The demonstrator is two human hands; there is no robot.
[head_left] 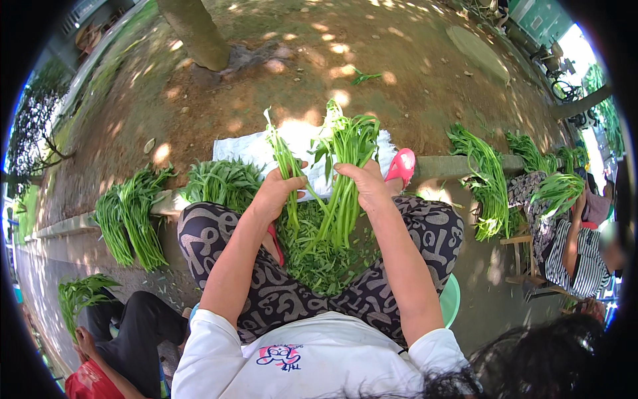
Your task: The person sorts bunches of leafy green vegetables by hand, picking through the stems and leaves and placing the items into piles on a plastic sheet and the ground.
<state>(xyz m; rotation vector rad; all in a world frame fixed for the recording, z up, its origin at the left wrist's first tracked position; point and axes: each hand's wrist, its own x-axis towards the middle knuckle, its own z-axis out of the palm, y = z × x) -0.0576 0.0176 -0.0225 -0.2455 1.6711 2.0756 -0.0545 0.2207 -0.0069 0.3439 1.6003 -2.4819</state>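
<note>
My left hand (pixel 276 193) is closed around a small bunch of long-stemmed water spinach (pixel 284 156), its tips pointing away from me. In my right hand (pixel 367 185) is a thicker bunch of leafy water spinach (pixel 343 203), with stems hanging down between my knees. The two bunches come close together at their lower stems. Beneath them, picked leaves and bits of stem form a loose green pile (pixel 325 269) between my feet. A white cloth (pixel 240 150) lies just beyond my hands, partly covered by the greens.
More water spinach bundles (pixel 133 213) lie over the low kerb (pixel 432 166) on both sides. A person in red (pixel 100 380) sits at left, and another in stripes (pixel 575 269) at right; both hold greens. A light green basin (pixel 450 300) stands by my right thigh. Ahead rises a tree trunk (pixel 193 33).
</note>
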